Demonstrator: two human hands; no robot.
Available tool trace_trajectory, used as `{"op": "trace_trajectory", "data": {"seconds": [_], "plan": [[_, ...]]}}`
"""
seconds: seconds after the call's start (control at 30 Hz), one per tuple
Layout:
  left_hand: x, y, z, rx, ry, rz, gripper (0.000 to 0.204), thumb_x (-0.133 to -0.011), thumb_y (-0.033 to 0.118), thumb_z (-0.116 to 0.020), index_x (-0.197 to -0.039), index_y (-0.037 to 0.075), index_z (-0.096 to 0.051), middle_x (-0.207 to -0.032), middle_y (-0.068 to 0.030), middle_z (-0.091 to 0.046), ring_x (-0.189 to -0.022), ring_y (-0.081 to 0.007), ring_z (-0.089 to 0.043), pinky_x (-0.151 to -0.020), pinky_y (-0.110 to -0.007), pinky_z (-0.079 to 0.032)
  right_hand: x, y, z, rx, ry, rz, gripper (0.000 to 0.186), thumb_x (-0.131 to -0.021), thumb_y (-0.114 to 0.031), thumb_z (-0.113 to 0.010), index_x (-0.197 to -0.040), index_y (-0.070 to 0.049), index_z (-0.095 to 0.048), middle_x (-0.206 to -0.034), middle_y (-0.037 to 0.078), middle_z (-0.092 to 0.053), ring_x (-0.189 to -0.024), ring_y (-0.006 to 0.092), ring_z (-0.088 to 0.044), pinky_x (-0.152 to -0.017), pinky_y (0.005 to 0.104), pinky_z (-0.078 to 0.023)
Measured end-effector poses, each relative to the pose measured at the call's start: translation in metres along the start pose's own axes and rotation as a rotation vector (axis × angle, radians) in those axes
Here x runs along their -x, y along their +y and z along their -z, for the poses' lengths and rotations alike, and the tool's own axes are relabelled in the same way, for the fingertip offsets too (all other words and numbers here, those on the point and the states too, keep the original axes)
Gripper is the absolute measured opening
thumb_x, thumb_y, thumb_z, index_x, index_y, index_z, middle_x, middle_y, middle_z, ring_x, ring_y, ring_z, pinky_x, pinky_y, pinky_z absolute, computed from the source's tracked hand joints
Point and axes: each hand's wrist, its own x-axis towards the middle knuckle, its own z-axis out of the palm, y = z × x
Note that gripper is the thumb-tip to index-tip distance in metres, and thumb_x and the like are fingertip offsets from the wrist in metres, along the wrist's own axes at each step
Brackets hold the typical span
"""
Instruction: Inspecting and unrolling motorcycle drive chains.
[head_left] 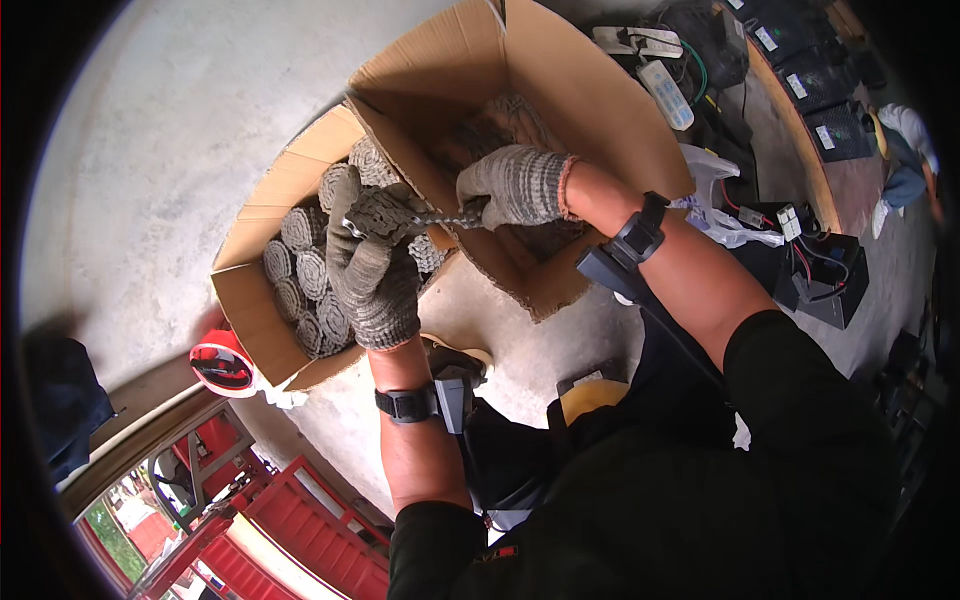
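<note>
A metal roller chain (447, 218) stretches between my two gloved hands over the boxes. My left hand (372, 275), in a grey knit glove, is closed round a bunched, partly rolled part of it. Gloved alike, my right hand (518, 186) grips the chain's other stretch above the larger cardboard box (600, 95). Dark chain lies loose in that box, partly hidden by my right hand and forearm. Under my left hand, the smaller cardboard box (285, 180) holds several tightly rolled chain coils (312, 270), standing close together.
A red round object (222, 364) sits beside the smaller box. At the upper right are a power strip (666, 95), cables, a plastic bag (715, 205) and a black box (828, 285) with wires. Another person (905, 160) is at the far right. Red metal framework (310, 520) stands lower left.
</note>
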Motion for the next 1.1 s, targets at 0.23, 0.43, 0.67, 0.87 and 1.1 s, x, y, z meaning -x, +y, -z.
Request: {"op": "trace_trajectory", "data": {"seconds": [0.23,0.43,0.67,0.87,1.1], "plan": [[-0.004,-0.001,0.002,-0.02,-0.059,0.02,0.081,-0.083,0.023,-0.076,-0.146,-0.007,-0.034,-0.117,-0.0199,-0.063,-0.101,-0.0292,-0.066,-0.089,-0.039,-0.055,0.005,0.014,0.007,-0.519,0.086,0.089,0.03,-0.08,-0.001,-0.069,-0.109,0.001,-0.067,-0.097,0.007,-0.071,-0.095,0.0171,-0.067,-0.085,0.03,-0.053],[-0.005,-0.009,-0.008,0.03,-0.001,0.048,0.078,-0.082,0.021,-0.079,-0.143,-0.007,-0.04,-0.108,-0.018,-0.065,-0.098,-0.0258,-0.065,-0.082,-0.038,-0.057,-0.002,0.016,-0.003,-0.257,0.35,0.092,0.039,-0.082,-0.004,-0.065,-0.12,-0.005,-0.064,-0.101,0.014,-0.07,-0.094,0.0288,-0.067,-0.086,0.0363,-0.052],[-0.011,-0.013,-0.008,0.076,0.087,0.004,0.072,-0.084,0.021,-0.076,-0.142,-0.003,-0.041,-0.11,-0.0173,-0.064,-0.1,-0.0249,-0.065,-0.081,-0.036,-0.059,-0.002,0.023,-0.03,0.067,-0.09,-0.052,0.042,-0.082,-0.018,-0.068,-0.122,-0.01,-0.063,-0.105,0.018,-0.069,-0.1,0.0378,-0.065,-0.089,0.0465,-0.049],[-0.011,-0.007,0.004,0.083,0.118,-0.061,0.075,-0.089,0.029,-0.071,-0.148,0.002,-0.034,-0.123,-0.018,-0.06,-0.11,-0.0296,-0.062,-0.098,-0.044,-0.051,0.001,0.022,-0.024,0.046,-0.183,-0.085,0.032,-0.087,-0.033,-0.064,-0.107,-0.008,-0.066,-0.1,0.02,-0.068,-0.098,0.0399,-0.063,-0.087,0.048,-0.048],[-0.012,-0.007,-0.001,-0.053,0.214,-0.088,0.058,-0.086,0.004,-0.069,-0.138,-0.005,-0.044,-0.111,-0.0152,-0.061,-0.095,-0.0212,-0.063,-0.088,-0.036,-0.056,0.014,-0.001,-0.019,-0.006,-0.006,0.062,0.025,-0.092,-0.028,-0.06,-0.106,-0.008,-0.066,-0.102,0.017,-0.067,-0.094,0.0366,-0.064,-0.084,0.0454,-0.05]]}}
